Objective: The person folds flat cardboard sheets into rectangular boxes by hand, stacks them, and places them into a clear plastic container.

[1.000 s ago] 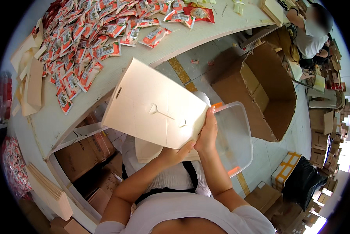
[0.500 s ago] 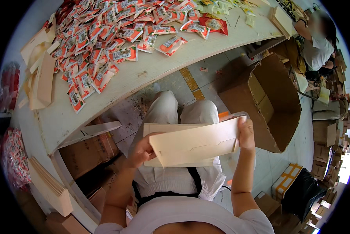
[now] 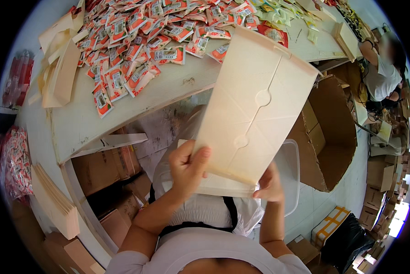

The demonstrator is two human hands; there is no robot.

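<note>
Centrally in the frame, a flat cream cardboard sleeve [image 3: 255, 109] stood tilted upward, its top edge reaching over the rim of the desk [image 3: 168, 91] and its lower edge sitting in both hands. The left hand [image 3: 189, 166] gripped the lower left corner, its fingers [image 3: 200, 157] curled over the card's face. The right hand [image 3: 269, 185] pinched the lower right edge from beneath, its fingers mostly hidden behind the card. A second pale sheet [image 3: 214, 185] showed just under the sleeve, between the hands

Below and right of the sleeve a clear plastic bin [image 3: 289, 178] rested by the person's lap. Across the upper left of the frame, the desk carried a thick scatter of red and white sachets [image 3: 136, 41], with folded cream cartons [image 3: 61, 68] piled at its left end. At the right centre an open brown cardboard box [image 3: 328, 132] stood on the floor. A stack of flat cream cards [image 3: 54, 201] leaned at the lower left. In the upper right another person [image 3: 383, 68] sat by the desk
</note>
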